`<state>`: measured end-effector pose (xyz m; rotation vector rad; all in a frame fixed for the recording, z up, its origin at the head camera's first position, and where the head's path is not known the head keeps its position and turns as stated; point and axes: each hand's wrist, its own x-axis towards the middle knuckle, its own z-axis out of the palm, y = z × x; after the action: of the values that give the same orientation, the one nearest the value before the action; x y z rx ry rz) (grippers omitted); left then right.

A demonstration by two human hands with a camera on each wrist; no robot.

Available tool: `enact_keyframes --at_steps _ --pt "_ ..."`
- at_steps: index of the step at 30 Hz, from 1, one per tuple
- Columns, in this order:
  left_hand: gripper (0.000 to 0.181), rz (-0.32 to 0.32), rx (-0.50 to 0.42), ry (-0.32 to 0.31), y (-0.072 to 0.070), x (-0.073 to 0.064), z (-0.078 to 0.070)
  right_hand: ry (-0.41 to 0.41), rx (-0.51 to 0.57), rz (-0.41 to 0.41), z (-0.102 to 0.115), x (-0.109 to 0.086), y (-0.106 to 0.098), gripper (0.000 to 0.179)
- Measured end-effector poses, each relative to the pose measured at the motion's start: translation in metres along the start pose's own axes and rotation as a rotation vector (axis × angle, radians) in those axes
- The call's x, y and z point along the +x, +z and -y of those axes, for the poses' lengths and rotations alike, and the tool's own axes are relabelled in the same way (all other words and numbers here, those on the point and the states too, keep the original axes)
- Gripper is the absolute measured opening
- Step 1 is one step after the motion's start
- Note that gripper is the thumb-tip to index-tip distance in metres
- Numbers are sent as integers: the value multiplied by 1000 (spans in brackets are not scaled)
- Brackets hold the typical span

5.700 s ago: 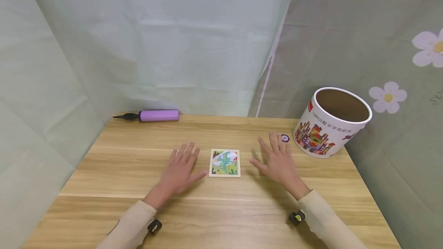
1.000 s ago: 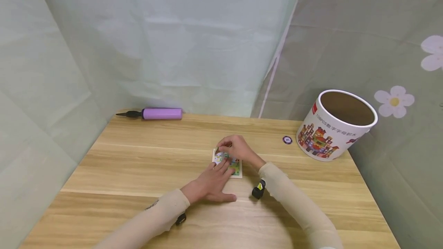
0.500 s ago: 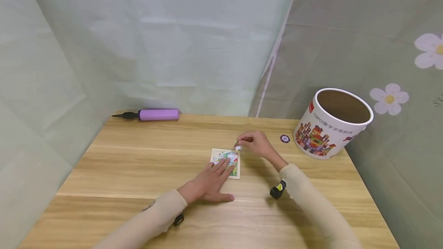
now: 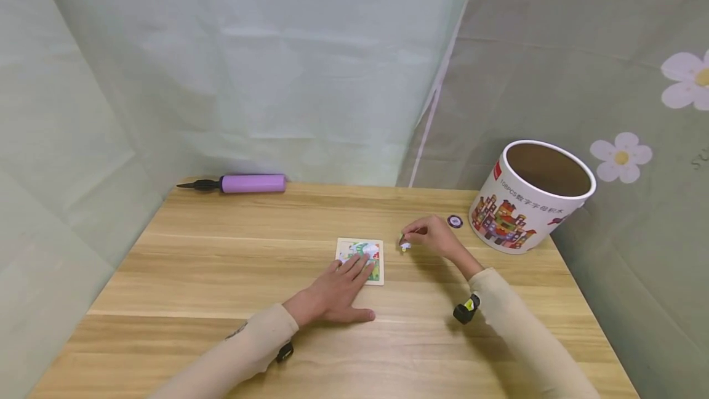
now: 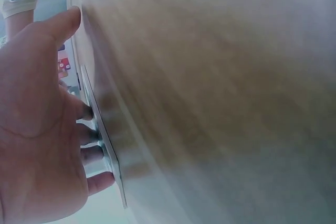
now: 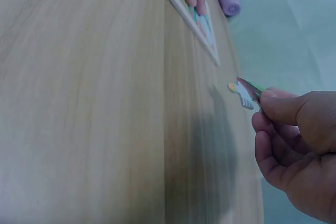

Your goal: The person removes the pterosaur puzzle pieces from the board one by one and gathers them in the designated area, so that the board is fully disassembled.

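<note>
A small square jigsaw puzzle (image 4: 379,270) with a pale frame and a green dinosaur picture lies flat on the wooden table. My left hand (image 4: 338,294) rests on it, fingers stretched over the picture and hiding part of it; the thumb points right over the tabletop. In the left wrist view, the fingertips (image 5: 102,183) touch the puzzle's surface. To the right of the frame, my right hand (image 4: 437,239) pinches a puzzle piece (image 6: 245,97) between thumb and fingers. That piece is white and green with a yellow-orange knob and is tilted above the table.
A round purple-and-white chip (image 4: 455,221) lies beyond my right hand, beside a large white printed bucket (image 4: 506,217). At the back left lies a purple hand pump (image 4: 253,183) with a black nozzle. Hanging cloth (image 4: 310,79) surrounds the table (image 4: 221,276).
From both sides of the puzzle, my hands came onto it. The right one took a piece from its upper part and carried it right, off the frame. My left hand has stayed on the puzzle since.
</note>
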<state>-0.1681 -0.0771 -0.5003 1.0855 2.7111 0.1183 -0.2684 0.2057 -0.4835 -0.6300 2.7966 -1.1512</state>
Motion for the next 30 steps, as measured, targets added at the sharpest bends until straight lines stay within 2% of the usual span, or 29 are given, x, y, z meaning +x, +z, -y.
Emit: enact_keyframes --at_steps 14,24,30 --pt "99 9 -22 -11 0 2 0 -2 -27 74 -14 5 7 9" --pt "100 6 -14 -10 -2 2 -2 3 -73 75 -19 8 12 10" --pt "101 5 -22 -18 -2 4 -3 2 -59 55 -12 7 11 13"
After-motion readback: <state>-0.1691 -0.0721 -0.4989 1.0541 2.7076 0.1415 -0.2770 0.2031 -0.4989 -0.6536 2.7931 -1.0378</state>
